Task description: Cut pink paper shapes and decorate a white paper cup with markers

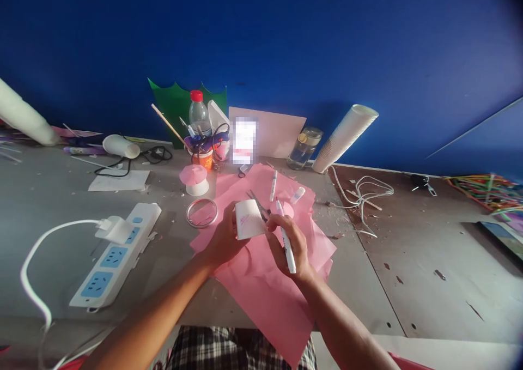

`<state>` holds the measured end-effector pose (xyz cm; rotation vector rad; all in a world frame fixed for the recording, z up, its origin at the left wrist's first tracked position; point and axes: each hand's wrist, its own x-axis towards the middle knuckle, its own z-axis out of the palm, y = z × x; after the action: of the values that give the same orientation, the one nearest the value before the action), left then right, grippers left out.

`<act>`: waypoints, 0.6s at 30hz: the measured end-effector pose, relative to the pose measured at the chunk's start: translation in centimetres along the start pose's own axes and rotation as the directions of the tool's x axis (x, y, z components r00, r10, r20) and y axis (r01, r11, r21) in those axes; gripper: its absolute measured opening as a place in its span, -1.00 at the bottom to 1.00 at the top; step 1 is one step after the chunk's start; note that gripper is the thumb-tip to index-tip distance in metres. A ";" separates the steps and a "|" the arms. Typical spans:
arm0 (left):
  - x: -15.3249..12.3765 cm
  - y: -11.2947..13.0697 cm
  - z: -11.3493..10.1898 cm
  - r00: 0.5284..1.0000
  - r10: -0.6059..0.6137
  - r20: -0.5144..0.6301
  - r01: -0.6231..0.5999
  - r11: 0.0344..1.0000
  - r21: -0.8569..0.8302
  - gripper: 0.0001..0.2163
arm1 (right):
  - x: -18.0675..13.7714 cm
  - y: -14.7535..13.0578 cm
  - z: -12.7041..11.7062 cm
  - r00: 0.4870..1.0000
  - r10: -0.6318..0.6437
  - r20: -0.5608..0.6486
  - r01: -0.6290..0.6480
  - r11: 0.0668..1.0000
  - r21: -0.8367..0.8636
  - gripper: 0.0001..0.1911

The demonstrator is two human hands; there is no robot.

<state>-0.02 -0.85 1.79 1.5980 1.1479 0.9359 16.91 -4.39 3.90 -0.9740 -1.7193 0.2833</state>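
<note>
1. On my feed, mid-frame: left hand (224, 234) curled partway round a white paper cup with pink scribbles (249, 220).
2. Right hand (300, 246) just right of centre, fingers closed on a slim white marker pen (288, 250).
3. Below both I've got layered pink paper sheets (267, 288), centre to bottom.
4. White power strip with blue sockets (118, 256), lower left.

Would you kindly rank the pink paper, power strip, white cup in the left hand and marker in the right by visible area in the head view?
1. Pink paper
2. Power strip
3. White cup, partly covered by the left hand
4. Marker, longer than the cup but much thinner
</note>
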 end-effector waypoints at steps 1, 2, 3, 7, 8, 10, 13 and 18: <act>0.0 0.0 0.0 1.000 -0.002 -0.001 0.002 1.000 -0.012 -0.44 | 0.0 0.0 0.0 1.000 -0.008 0.008 0.008 1.000 -0.006 -0.64; 0.0 -0.1 0.0 1.000 -0.001 0.000 0.001 1.000 -0.021 -0.45 | 0.1 0.1 0.0 1.000 -0.011 0.018 0.011 1.000 -0.010 -0.62; 0.1 -0.1 0.0 1.000 0.005 -0.001 -0.005 1.000 -0.030 -0.45 | 0.1 0.1 0.0 1.000 -0.012 0.027 0.013 1.000 -0.013 -0.61; 0.1 0.1 0.0 0.999 0.032 -0.015 -0.032 0.999 -0.043 -0.44 | 0.1 0.5 -0.1 0.996 -0.032 0.080 0.032 0.999 0.003 -0.55; 0.1 0.3 0.0 0.999 0.033 -0.018 -0.034 0.998 -0.047 -0.46 | 0.1 0.5 -0.1 0.994 -0.046 0.095 0.045 0.999 0.010 -0.53; 0.1 0.7 0.0 0.999 0.032 -0.014 -0.033 0.998 -0.062 -0.50 | 0.0 0.7 0.0 0.991 -0.068 0.112 0.067 0.998 0.004 -0.50; 0.1 1.0 0.1 1.000 0.029 -0.006 -0.029 0.995 -0.094 -0.49 | -0.1 1.0 0.1 0.990 -0.076 0.116 0.081 0.996 -0.038 -0.52; -0.2 0.8 -0.3 0.993 -0.033 0.112 0.052 0.983 -0.177 -0.28 | -0.3 1.4 0.3 0.988 -0.091 0.125 0.099 0.993 -0.063 -0.68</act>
<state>-0.16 -1.12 2.61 1.4547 0.9902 0.8880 17.28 -3.64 2.71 -0.9375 -1.8923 0.2271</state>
